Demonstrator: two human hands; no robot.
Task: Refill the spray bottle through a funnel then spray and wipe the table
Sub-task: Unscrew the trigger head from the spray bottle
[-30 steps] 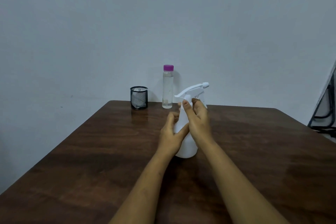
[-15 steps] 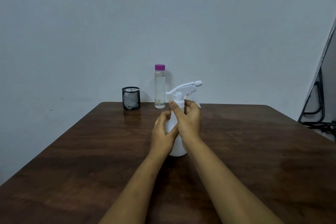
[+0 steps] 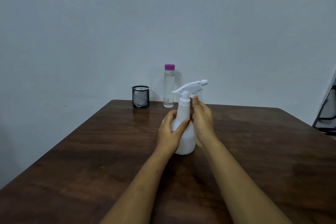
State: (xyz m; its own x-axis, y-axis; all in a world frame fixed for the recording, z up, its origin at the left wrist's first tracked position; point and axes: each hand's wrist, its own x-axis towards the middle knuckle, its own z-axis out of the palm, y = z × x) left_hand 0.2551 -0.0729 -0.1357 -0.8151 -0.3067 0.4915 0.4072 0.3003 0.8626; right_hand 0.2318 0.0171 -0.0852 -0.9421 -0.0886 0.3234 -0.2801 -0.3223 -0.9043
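Bottle [image 3: 184,132] first: a white spray bottle stands upright on the surface [image 3: 91,151], roughly mid-way across, its trigger head [image 3: 190,86] on top with the nozzle pointing right. The left hand [image 3: 171,131] wraps the body, thumb across the front and the other fingers round the far side, so it has a firm hold. The right hand [image 3: 201,120] is just beside the neck on the right, fingers [image 3: 196,99] loosely open and raised by the collar; whether they touch it I cannot tell, but they grip nothing.

Behind, near the far edge, a clear bottle [image 3: 169,89] with a purple cap stands upright with liquid inside, and to its left a black mesh cup [image 3: 140,97] holds something pale, maybe a cloth. No funnel shows from where I look.

By my reading the head is being unscrewed, so the refill has barely begun. The risk lies in the twist: if the left hand slackens, the whole bottle may turn with the collar or tip over. Lifting the head off could also drag the dip tube and fling drops onto the wood. Later, pouring without a steady funnel would likely spill.
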